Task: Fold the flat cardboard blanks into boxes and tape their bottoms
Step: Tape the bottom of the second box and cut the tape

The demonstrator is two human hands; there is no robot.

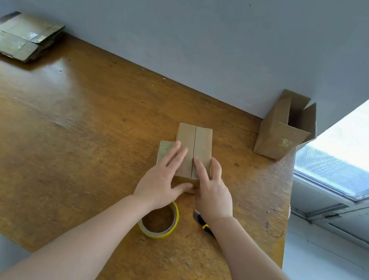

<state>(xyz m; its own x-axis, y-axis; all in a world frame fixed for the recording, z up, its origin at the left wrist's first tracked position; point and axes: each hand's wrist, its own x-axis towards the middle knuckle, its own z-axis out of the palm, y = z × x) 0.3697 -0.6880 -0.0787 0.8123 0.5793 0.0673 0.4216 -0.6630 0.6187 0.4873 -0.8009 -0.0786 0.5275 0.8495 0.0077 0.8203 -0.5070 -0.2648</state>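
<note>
- near the table's right side, towards the middle of its depth, stands the box, closed end up, its two flaps meeting in a straight seam that runs away from the person
- the seam looks bare; no tape can be made out on it
- left hand lies flat on the left flap, fingers straight and spread, thumb stretched across the near face of the box; it presses and clasps nothing
- right hand rests on the right flap, index finger straight just beside the seam, the other fingers nearly straight along the box's right edge; its thumb is hidden, so the hold there cannot be told
- a bit of cardboard juts out left of the box, partly under the left fingers; whether it is a side flap cannot be told
- tape, a roll with a yellow rim, lies flat on the table just behind the left wrist, partly covered by it
- a cutter with a black and yellow handle lies near the tape, mostly hidden by the right forearm
- blanks lie stacked flat at the far left corner, against the wall, well apart from the hands
- a second box stands upright at the far right corner, top flaps open, touching the wall, with a shiny patch like tape on its front face
- a window runs past the table's right edge
</note>
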